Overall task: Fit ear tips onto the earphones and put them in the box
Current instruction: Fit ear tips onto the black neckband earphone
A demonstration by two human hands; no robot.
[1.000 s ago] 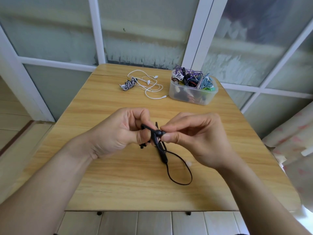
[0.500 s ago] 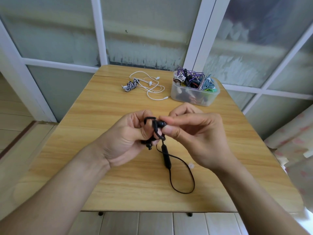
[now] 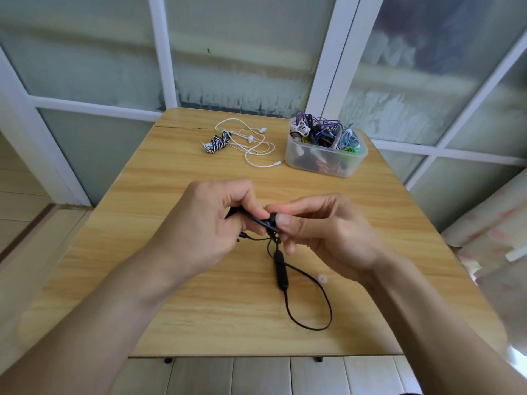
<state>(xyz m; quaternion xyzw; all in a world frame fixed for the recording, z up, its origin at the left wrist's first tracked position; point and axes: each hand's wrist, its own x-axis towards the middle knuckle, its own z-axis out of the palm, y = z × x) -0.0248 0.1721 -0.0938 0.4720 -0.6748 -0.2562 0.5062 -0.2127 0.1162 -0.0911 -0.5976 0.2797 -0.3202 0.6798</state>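
— Left hand (image 3: 205, 223) is curled round the black earphones (image 3: 281, 269), fingers wrapped over one end of the cord above the worktop (image 3: 176, 309).
— And the right hand (image 3: 322, 229) pinches the earbud (image 3: 272, 219) at the other end, thumb and forefinger tight on it, the two hands almost touching.
— Can you see an ear tip going on?
— Can't tell; the bud is mostly buried under the fingertips. One small clear ear tip (image 3: 322, 278) lies loose on the wood, just beside the right wrist.
— Where's the rest of the cable?
— Hanging down from the hands: the inline remote (image 3: 281, 270) rests on the worktop and the cord runs on into a loop toward the near edge.
— And the box?
— Clear plastic box (image 3: 328, 161) at the far right, stuffed with tangled coloured cables. Left of it, a white wired pair (image 3: 251, 143) sprawls loose, and a black-and-white striped bundle (image 3: 217, 141) sits touching that white cord.
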